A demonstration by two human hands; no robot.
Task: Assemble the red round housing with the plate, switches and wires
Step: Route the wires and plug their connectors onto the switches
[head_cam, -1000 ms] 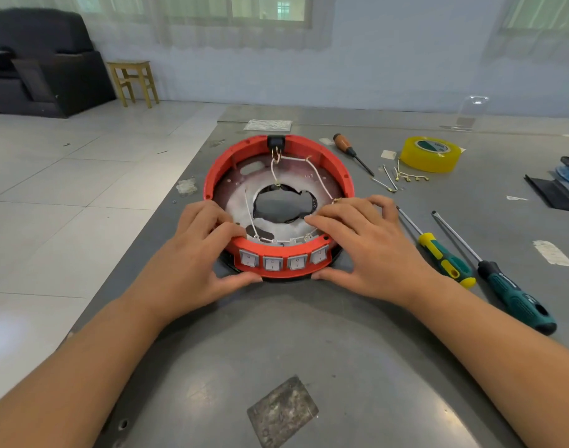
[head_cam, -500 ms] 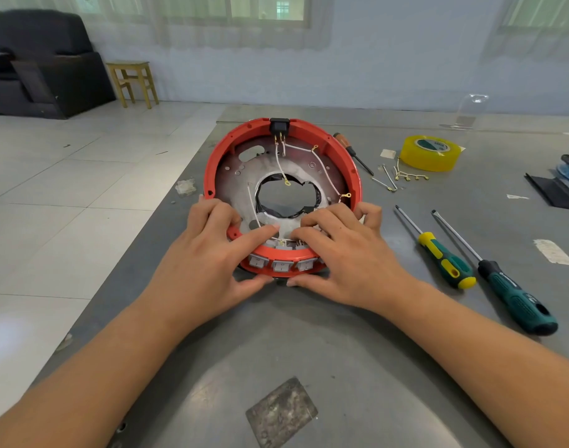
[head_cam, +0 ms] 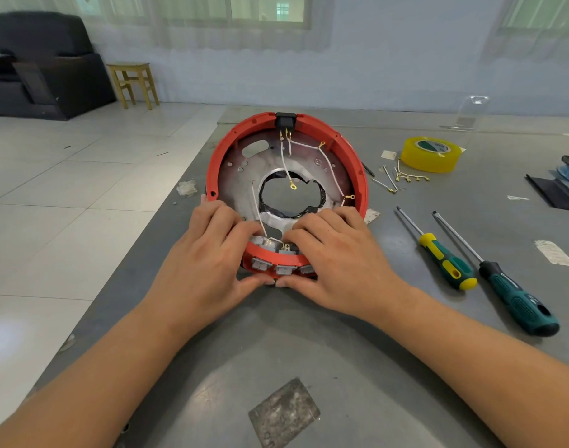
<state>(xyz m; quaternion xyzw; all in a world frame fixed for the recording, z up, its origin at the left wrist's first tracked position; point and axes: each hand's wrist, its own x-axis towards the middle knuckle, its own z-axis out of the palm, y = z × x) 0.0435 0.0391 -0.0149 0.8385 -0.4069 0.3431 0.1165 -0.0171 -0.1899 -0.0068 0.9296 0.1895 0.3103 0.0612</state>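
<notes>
Both hands, left hand (head_cam: 208,263); right hand (head_cam: 338,266), gripping tilted red housing (head_cam: 218,166), switches (head_cam: 284,270) seemingly seated

Red round housing (head_cam: 352,163) tilted up on the grey table (head_cam: 357,350), metal plate (head_cam: 309,163), white wires (head_cam: 284,163) and grey switches (head_cam: 283,270) inside.

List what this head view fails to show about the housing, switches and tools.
- Switches: the right ones lie under the right hand; face markings too small to read.
- Red housing: its near rim is covered by the left hand and right hand.
- Screwdriver behind the housing: only its tip shows.
- Dark objects: cut off by the right edge.
</notes>
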